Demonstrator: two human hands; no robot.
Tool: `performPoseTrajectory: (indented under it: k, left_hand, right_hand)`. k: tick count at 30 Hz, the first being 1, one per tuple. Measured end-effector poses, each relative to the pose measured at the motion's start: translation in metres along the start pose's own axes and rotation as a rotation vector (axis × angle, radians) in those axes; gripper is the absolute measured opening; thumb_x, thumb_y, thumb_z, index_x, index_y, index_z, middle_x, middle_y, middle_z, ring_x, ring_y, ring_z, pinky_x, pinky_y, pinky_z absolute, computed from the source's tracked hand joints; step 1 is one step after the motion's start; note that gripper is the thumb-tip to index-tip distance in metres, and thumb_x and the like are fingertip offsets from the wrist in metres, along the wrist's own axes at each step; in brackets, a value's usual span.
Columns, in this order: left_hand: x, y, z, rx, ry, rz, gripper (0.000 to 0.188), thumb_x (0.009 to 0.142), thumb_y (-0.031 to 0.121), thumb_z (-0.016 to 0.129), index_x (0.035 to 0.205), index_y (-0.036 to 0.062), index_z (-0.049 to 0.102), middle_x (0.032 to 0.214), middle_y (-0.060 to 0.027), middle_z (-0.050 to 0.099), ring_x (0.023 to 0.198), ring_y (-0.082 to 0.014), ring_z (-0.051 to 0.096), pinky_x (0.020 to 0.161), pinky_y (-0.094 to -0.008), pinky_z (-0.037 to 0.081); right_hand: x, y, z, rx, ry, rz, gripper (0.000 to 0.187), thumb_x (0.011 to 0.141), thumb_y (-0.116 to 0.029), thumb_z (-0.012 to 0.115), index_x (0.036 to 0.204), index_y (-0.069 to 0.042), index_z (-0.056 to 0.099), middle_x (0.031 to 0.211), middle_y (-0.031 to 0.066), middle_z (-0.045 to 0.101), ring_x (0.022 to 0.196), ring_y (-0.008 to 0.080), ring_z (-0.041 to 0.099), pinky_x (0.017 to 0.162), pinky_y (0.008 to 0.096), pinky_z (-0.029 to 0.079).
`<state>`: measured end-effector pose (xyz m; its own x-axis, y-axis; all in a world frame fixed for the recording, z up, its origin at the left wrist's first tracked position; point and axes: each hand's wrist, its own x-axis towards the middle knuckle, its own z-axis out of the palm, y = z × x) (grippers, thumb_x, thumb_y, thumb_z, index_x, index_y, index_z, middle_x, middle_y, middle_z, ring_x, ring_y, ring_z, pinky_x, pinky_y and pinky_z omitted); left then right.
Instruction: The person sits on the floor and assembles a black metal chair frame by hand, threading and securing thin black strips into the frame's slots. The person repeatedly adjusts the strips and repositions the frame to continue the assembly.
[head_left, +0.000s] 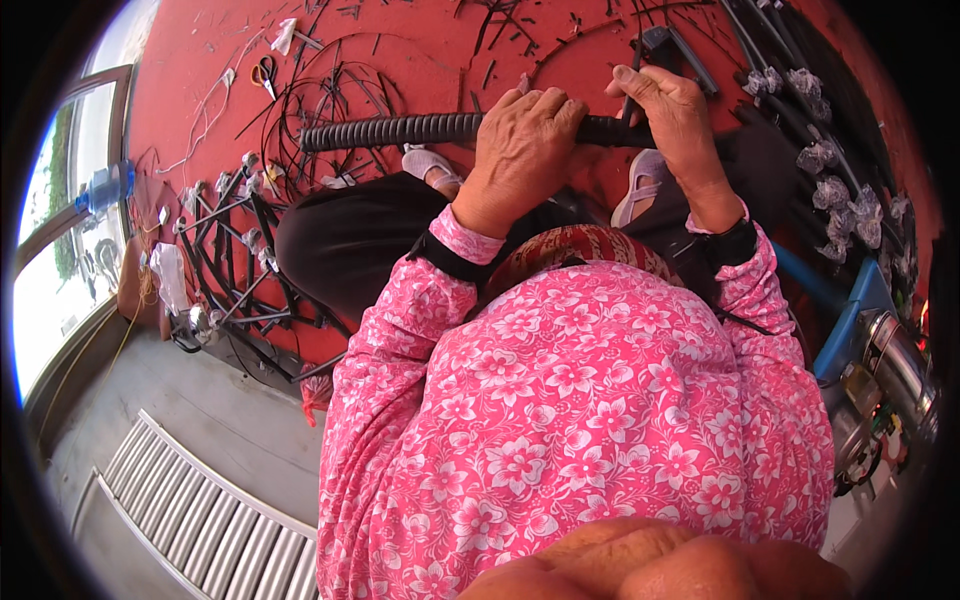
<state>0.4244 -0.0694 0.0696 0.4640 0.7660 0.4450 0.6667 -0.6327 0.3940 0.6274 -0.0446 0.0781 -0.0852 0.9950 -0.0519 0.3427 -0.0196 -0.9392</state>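
A black tube (390,131) lies crosswise in front of me, ribbed by a closely wound black wrap on its left part and smoother toward the right. My left hand (527,140) is closed around the tube near its middle, knuckles up. At the tube's right end, my right hand (672,115) pinches a thin black strip (636,75) between thumb and fingers. That strip runs upward past the thumb, and its lower end meets the tube. How the strip joins the wrap is hidden by my fingers.
Scissors (264,76), loose black strips (335,95) and offcuts lie on the red floor covering (420,30). Black frames (240,260) stand at left; black tubes with clear plastic-wrapped ends (830,190) lie at right. A blue-framed metal machine (865,335) is near my right side.
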Motion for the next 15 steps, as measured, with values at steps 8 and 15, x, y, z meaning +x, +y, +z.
performPoseTrajectory:
  k: [8,15]
  left_hand:
    - [-0.013,0.041,0.019,-0.061,-0.020,-0.211,0.041,0.070,0.044,0.082,0.091,0.0142,0.062,0.083,-0.0022,0.058,0.076,-0.0214,0.062,0.071,-0.0357,0.046]
    - [-0.027,0.056,0.014,-0.010,-0.039,-0.185,0.050,0.070,0.050,0.082,0.082,0.0101,0.055,0.076,-0.0050,0.050,0.066,-0.0223,0.054,0.064,-0.0357,0.039]
  right_hand:
    - [-0.016,0.004,-0.013,0.008,-0.139,0.284,0.036,0.099,-0.032,0.065,0.083,-0.001,0.074,0.066,0.0037,0.067,0.059,0.0100,0.059,0.059,0.0276,0.047]
    - [-0.021,-0.007,-0.023,0.205,-0.130,0.354,0.036,0.099,-0.035,0.065,0.087,-0.002,0.075,0.067,0.0018,0.066,0.054,0.0065,0.057,0.050,0.0236,0.044]
